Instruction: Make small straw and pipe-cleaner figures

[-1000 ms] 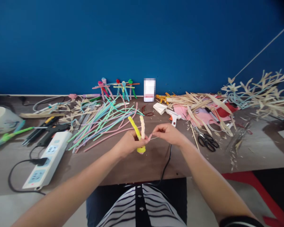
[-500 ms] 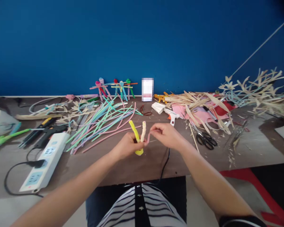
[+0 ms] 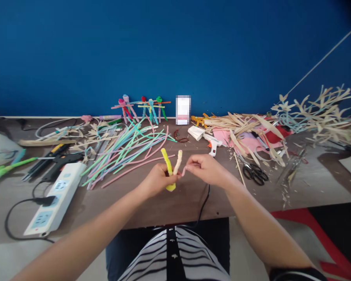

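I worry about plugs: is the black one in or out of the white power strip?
In, it seems: the black plug sits against the middle of the white power strip, with no bare prongs showing.

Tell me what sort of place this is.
Most likely a handicraft work area: loose pastel stems lie heaped on the table, beside a white glue gun and small fuzzy stick figures.

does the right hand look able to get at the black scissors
Probably yes: the black scissors lie beside the right forearm, handles uncovered, though the right hand pinches a thin pink strip.
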The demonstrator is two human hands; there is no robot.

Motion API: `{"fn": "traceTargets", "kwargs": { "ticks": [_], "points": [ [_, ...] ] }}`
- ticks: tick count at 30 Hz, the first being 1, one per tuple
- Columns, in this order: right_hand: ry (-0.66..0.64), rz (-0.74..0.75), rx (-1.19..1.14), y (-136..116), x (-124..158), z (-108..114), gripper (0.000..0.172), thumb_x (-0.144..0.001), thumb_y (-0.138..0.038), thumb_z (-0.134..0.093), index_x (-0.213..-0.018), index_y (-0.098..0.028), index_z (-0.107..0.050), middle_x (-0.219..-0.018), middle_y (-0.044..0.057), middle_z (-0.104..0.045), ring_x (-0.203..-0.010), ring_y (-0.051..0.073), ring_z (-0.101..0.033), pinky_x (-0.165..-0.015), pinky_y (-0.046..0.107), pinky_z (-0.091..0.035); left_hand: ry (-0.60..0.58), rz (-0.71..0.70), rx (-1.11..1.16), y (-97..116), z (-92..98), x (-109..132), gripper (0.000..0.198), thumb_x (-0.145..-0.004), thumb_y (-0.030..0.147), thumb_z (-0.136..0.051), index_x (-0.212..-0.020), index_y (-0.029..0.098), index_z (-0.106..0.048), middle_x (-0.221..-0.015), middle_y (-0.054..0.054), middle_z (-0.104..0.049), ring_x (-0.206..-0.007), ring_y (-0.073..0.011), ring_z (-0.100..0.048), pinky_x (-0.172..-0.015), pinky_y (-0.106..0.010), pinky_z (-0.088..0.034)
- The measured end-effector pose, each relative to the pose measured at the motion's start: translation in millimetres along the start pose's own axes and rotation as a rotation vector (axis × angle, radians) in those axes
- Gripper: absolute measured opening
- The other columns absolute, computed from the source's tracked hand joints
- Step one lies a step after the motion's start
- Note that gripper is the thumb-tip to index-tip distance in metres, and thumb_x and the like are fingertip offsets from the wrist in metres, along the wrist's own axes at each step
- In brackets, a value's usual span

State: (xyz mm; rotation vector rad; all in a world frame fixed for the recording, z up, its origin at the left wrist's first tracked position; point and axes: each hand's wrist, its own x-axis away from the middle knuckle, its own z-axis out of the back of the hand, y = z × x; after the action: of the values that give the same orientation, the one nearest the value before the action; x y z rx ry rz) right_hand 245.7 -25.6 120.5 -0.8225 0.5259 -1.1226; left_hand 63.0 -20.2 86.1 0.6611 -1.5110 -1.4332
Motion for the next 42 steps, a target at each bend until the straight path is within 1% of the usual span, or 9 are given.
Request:
{"fn": "traceTargets", "kwargs": {
  "ticks": [3,9,15,18,21,26,34,39,42],
  "points": [
    [-0.072,-0.015,-0.119,18,-13,-4,0.021,-0.073,-0.032,-0.049,-0.067,-0.014,-0.058,-0.052,-0.005,-0.041,-0.049,0.007,-0.033,-0.047,0.019,-0.026,-0.028,0.064,0.114,8,-2.4,5,0.020,-0.057,0.026,-0.065,-0.070,0.011,-0.062,-0.051,0.003,-0.050,-0.045,-0.0069,-0.045,-0.044,-0.019,-0.039],
    [-0.225,-0.038,-0.020,20,2,-24,0.031,-0.079,-0.034,-0.042,-0.066,-0.014,-0.061,-0.050,-0.004,-0.043,-0.046,0.007,-0.034,-0.046,0.020,-0.024,0.161,0.050,0.164,7,-0.8,3,0.024,-0.056,0.031,-0.066,-0.069,0.011,-0.061,-0.049,0.004,-0.047,-0.041,-0.0064,-0.042,-0.039,-0.020,-0.040],
    [-0.067,0.051,0.084,-5,13,-9,0.028,-0.078,-0.032,-0.044,-0.061,-0.014,-0.056,-0.051,-0.004,-0.044,-0.050,0.007,-0.034,-0.047,0.020,-0.022,0.107,0.030,0.034,-2,-0.6,0,0.024,-0.058,0.030,-0.064,-0.072,0.011,-0.063,-0.050,0.003,-0.048,-0.042,-0.0065,-0.043,-0.040,-0.019,-0.038],
    [0.001,-0.013,-0.015,2,0,0,0.023,-0.076,-0.034,-0.046,-0.068,-0.015,-0.057,-0.052,-0.004,-0.043,-0.049,0.007,-0.032,-0.047,0.019,-0.023,0.010,0.046,0.079,2,-2.3,3,0.023,-0.058,0.028,-0.066,-0.072,0.011,-0.063,-0.051,0.003,-0.050,-0.044,-0.0065,-0.045,-0.042,-0.019,-0.039],
    [-0.063,-0.024,-0.100,16,-11,-2,0.026,-0.075,-0.036,-0.046,-0.067,-0.014,-0.058,-0.052,-0.004,-0.042,-0.049,0.007,-0.033,-0.048,0.020,-0.026,-0.034,0.094,0.202,7,-3.5,7,0.024,-0.056,0.029,-0.067,-0.072,0.012,-0.062,-0.049,0.004,-0.049,-0.043,-0.0068,-0.046,-0.042,-0.021,-0.042],
    [-0.168,-0.004,-0.006,26,-7,-15,0.034,-0.080,-0.036,-0.039,-0.066,-0.013,-0.059,-0.053,-0.003,-0.047,-0.052,0.009,-0.039,-0.052,0.020,-0.028,0.077,0.072,0.316,6,-3.1,5,0.026,-0.055,0.030,-0.069,-0.072,0.012,-0.061,-0.048,0.005,-0.045,-0.040,-0.0061,-0.043,-0.038,-0.021,-0.042],
    [-0.131,0.049,0.173,-3,17,-13,0.025,-0.080,-0.027,-0.042,-0.063,-0.016,-0.056,-0.054,-0.002,-0.050,-0.051,0.008,-0.038,-0.050,0.021,-0.023,0.173,0.087,0.306,1,-7.2,-2,0.032,-0.058,0.032,-0.066,-0.080,0.010,-0.060,-0.052,0.003,-0.047,-0.042,-0.0062,-0.043,-0.037,-0.020,-0.041],
    [0.058,0.022,0.106,-6,12,-3,0.019,-0.078,-0.028,-0.045,-0.067,-0.016,-0.055,-0.056,-0.002,-0.049,-0.052,0.008,-0.039,-0.049,0.020,-0.025,0.012,0.087,0.231,2,-8.0,3,0.029,-0.058,0.032,-0.066,-0.077,0.011,-0.062,-0.050,0.004,-0.045,-0.042,-0.0065,-0.044,-0.039,-0.022,-0.043],
    [0.045,-0.008,-0.072,6,-2,-3,0.017,-0.076,-0.030,-0.046,-0.072,-0.016,-0.055,-0.060,-0.002,-0.051,-0.052,0.009,-0.041,-0.049,0.020,-0.028,-0.058,0.130,0.305,5,-7.0,6,0.028,-0.058,0.031,-0.067,-0.077,0.011,-0.061,-0.051,0.003,-0.048,-0.042,-0.0072,-0.046,-0.040,-0.022,-0.042]
  ]
}}
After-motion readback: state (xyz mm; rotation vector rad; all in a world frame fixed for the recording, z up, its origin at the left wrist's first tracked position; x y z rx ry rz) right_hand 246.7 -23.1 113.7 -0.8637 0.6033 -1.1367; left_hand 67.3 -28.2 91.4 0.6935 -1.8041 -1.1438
